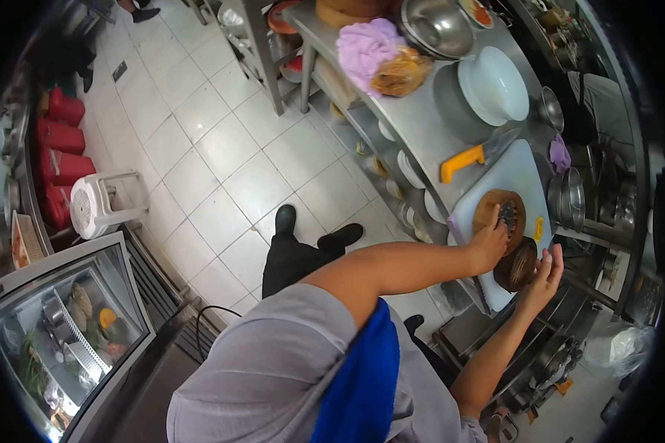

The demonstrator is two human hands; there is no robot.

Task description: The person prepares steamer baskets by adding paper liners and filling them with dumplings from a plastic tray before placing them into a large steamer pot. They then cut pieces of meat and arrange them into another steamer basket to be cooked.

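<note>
Two round brown wooden pieces lie edge to edge on a white cutting board (pixel 519 166). The upper wooden piece (pixel 485 203) has a dark studded patch (pixel 507 214) on it, with the fingers of my left hand (pixel 489 245) closed over its edge. The lower wooden piece (pixel 521 264) is tilted, showing a darker face. Beside its rim, my right hand (pixel 543 279) has its fingers stretched out and the thumb right at the edge. A small yellow piece (pixel 539 228) lies on the board near both. A knife (pixel 462 162) with an orange handle rests at the board's far corner.
The steel counter (pixel 421 122) also holds a white bowl (pixel 499 81), metal bowls (pixel 437 26), a purple cloth (pixel 369 44) and a wrapped brown bundle (pixel 400 72). Behind me stand a glass-topped cooler (pixel 129 292) and a white stool (pixel 103 199). A person's foot (pixel 146 14) shows far off.
</note>
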